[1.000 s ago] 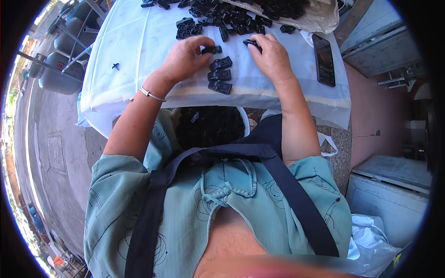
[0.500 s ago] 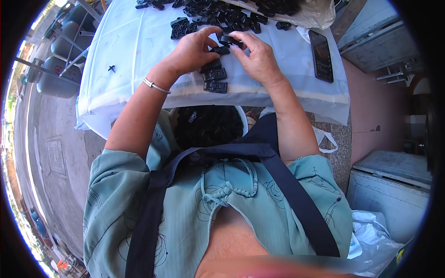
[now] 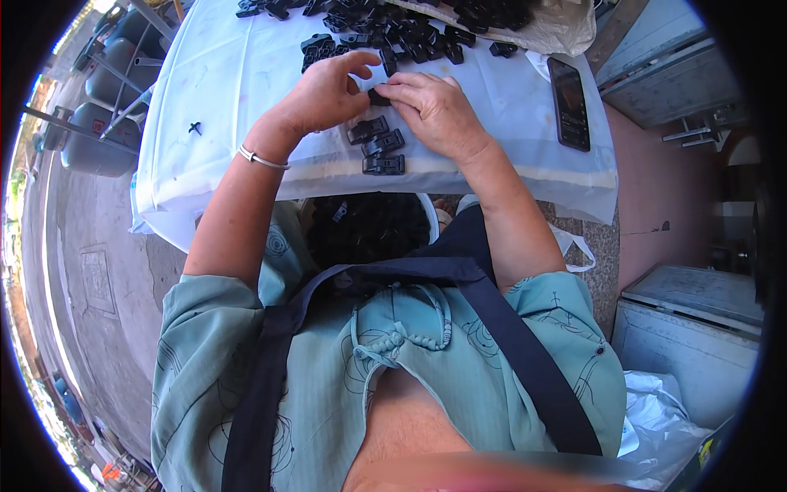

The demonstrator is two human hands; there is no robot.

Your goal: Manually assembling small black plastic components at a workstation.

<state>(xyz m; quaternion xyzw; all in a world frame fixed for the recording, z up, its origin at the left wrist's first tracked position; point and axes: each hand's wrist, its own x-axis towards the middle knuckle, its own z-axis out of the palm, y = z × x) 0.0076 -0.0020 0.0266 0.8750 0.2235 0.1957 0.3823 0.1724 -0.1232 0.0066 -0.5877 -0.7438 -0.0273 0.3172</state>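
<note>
Both my hands meet over the white-covered table, around a small black plastic part [image 3: 378, 97] that is mostly hidden by fingers. My left hand [image 3: 326, 94] has its index finger stretched and its fingers apart, the thumb side close against that part. Fingers together, my right hand [image 3: 436, 111] reaches across and grips the part from the right. Just nearer to me, several similar black plastic parts [image 3: 384, 165] lie in a slightly staggered line. Beyond my hands spreads a loose pile of black parts [image 3: 416, 39], and a blocky cluster [image 3: 318, 51] sits beside my left fingers.
A phone [image 3: 569, 104] lies at the table's right. A small black piece [image 3: 195, 129] lies at the left. A pale sack [image 3: 566, 29] holds more parts at the back. Below the table edge, a white bucket [image 3: 432, 225] holds black pieces by my legs.
My right hand has turned, its fingers now lying together toward the left. My left fingers have spread. The parts in the line have shifted slightly, and a black part now stands beyond my right fingers.
</note>
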